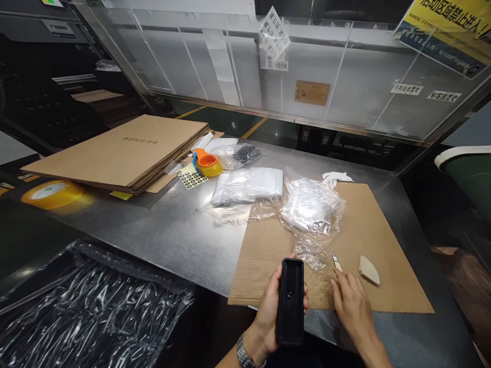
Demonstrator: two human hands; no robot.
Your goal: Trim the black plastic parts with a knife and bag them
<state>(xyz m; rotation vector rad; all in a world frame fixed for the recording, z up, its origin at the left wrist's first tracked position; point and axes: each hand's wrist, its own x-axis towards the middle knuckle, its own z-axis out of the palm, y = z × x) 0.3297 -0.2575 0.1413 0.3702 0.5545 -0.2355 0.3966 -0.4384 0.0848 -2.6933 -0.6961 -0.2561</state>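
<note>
Black case (290,306) is clasped in curled left hand (268,313). Right hand (352,300), half-curled, touches knife (336,262) at case's 2 o'clock; whether gripped, cannot tell.

l hand (269,305) curled (r hand (352,300) palm dn)

A yellow sign (447,38) on the clear panel (364,76) reads "WARNING" and "禁止进入"; a label (444,96), "标签放置处".

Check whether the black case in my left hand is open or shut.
Open: the black case in your left hand has no lid over its long hollow, which faces the camera.
</note>
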